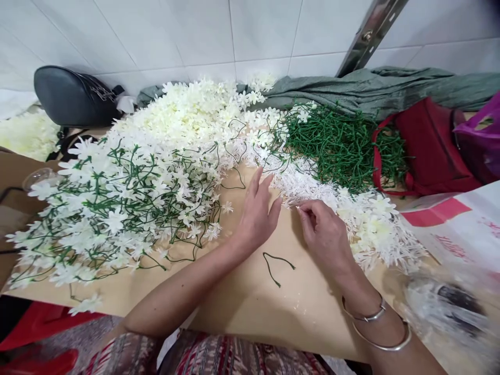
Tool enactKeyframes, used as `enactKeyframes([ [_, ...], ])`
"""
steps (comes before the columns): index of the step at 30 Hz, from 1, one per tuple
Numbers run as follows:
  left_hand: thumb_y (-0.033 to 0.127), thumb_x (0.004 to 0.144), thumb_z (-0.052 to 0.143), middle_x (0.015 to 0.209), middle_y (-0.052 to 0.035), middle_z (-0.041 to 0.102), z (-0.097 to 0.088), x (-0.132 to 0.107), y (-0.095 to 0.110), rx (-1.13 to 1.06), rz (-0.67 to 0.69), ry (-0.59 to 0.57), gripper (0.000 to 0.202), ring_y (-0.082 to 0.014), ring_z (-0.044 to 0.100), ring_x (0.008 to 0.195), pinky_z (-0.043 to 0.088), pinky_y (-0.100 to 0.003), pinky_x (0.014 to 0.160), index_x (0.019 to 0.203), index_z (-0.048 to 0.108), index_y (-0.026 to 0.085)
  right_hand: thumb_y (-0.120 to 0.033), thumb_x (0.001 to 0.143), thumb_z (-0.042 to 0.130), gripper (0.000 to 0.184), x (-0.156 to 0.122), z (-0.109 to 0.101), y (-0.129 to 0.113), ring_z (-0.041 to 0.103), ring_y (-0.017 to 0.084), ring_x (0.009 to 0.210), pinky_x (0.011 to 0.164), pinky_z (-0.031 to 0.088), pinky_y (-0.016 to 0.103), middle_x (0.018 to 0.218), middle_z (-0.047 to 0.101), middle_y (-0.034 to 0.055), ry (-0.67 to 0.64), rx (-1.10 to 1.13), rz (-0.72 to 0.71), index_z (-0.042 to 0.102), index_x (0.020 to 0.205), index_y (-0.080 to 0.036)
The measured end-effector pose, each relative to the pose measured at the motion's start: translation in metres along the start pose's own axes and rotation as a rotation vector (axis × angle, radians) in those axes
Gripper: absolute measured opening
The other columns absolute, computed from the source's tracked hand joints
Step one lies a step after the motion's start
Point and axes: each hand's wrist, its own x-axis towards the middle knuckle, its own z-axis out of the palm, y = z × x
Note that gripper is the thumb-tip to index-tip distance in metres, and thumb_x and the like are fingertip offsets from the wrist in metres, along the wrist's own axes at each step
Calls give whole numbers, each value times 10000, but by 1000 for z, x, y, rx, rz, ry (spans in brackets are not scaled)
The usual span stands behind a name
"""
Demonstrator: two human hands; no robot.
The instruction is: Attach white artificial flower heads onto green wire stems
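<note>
My left hand (258, 213) hovers over the tan tabletop (242, 291) with its fingers stretched apart and nothing in them. To its right, my right hand (322, 229) is pinched at the edge of a heap of thin white flower pieces (297, 182); a small white piece seems to show at the fingertips, too small to name. A bent green stem (279, 258) lies alone between my forearms. On the left spreads a big pile of white artificial flowers (117, 219) with green stems. Loose green stems (336, 140) are heaped behind my right hand.
Cream petals (187, 109) are piled at the back by the tiled wall. A black bag (74, 96) stands back left. At right are a red bag (433, 146), a purple bag (480, 127), a white-and-red bag (461, 224) and clear plastic (441, 302). Green-grey cloth (371, 91) lines the wall.
</note>
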Motion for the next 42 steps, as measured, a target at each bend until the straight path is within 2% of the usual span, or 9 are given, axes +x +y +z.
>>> enactKeyframes([
  [3,327,1068,560,1651,-245,414,8,25,-9,14,-120,43,382,-357,382,1604,431,-605,1254,1418,499,185,-151,973,577,127,0,-1,1,645,198,744,718,483,326,859,718,25,10,-5,3,558,892,-248],
  [6,288,1046,599,1406,-197,643,11,39,-17,2,-190,32,257,-317,624,1372,522,-528,1171,1267,641,165,-127,953,584,145,1,-2,1,625,188,715,697,473,317,823,690,10,24,2,-20,553,882,-249],
  [11,251,1023,644,1228,-121,737,4,35,-14,-132,-133,221,158,-228,713,1172,580,-395,1063,1133,733,180,-149,970,586,110,3,-4,2,645,195,753,709,479,325,849,709,17,59,12,-16,604,926,-248],
  [15,276,1014,678,1071,-80,772,2,28,0,-397,-105,306,118,-175,730,1016,599,-295,876,1017,759,190,-180,977,592,90,4,-4,3,662,209,781,725,490,348,875,727,29,56,5,41,633,934,-248],
  [22,460,913,815,954,-19,718,16,22,11,-974,-333,172,329,-118,716,845,592,-251,833,1081,720,194,-308,1020,598,109,6,-8,-1,712,236,869,805,559,392,965,772,60,152,58,140,687,992,-250],
  [28,499,904,818,821,-22,706,8,23,11,-942,-303,59,337,-114,653,754,557,-243,758,856,739,175,-330,1018,620,132,11,-18,-5,700,216,818,765,566,366,903,747,54,274,73,157,684,959,-230],
  [34,513,934,776,870,-39,759,9,20,10,-993,-280,-27,343,-114,700,661,580,-254,681,1017,769,180,-375,1018,626,150,8,-20,-11,697,197,762,725,567,342,893,754,43,358,93,204,687,1006,-239],
  [38,363,982,708,802,-45,776,4,20,15,-859,-153,-106,203,-146,727,711,595,-271,710,1018,786,180,-332,1002,667,94,5,-17,-12,698,196,793,755,567,344,916,744,38,350,172,185,690,1016,-242],
  [42,260,980,661,916,-81,825,-3,21,20,-731,-59,-133,162,-176,755,814,617,-305,783,1022,798,185,-333,1008,672,107,5,-14,-12,697,198,843,780,568,356,991,729,58,350,373,238,676,1029,-229],
])
